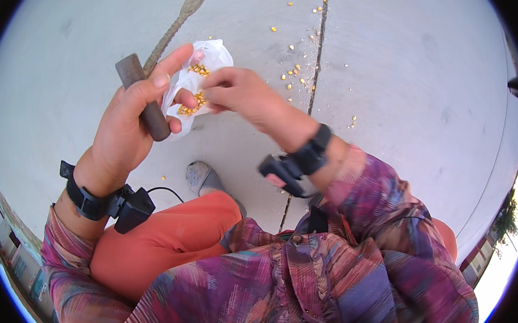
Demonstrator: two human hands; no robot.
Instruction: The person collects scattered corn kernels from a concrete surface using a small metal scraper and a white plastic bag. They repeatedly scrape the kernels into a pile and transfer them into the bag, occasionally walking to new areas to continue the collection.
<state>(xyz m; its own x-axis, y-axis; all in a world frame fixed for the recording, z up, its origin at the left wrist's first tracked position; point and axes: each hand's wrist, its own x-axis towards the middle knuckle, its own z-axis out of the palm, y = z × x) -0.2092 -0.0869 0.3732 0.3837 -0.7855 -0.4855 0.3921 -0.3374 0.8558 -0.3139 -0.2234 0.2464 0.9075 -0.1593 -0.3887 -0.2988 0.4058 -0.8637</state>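
Note:
My left hand (125, 112) holds a tool by its dark cylindrical handle (143, 97), between thumb and palm. A rough, dirt-coated metal shank (165, 39) runs from the handle to a flatter end at the top edge. Just beyond the left fingers is a white plastic bag (217, 52) with yellow corn kernels (192, 104) in it. My right hand (245, 92), slightly blurred, is at the bag's right side with its fingertips bunched beside the kernels. Whether those fingertips grip the bag or some kernels is hidden.
Loose corn kernels (297, 67) and crumbs lie scattered on the concrete ground (406, 83), along a dark joint (319, 58). A grey shoe (201, 176) stands below the bag, beside a knee in orange trousers (178, 225). Each wrist wears a strapped black device.

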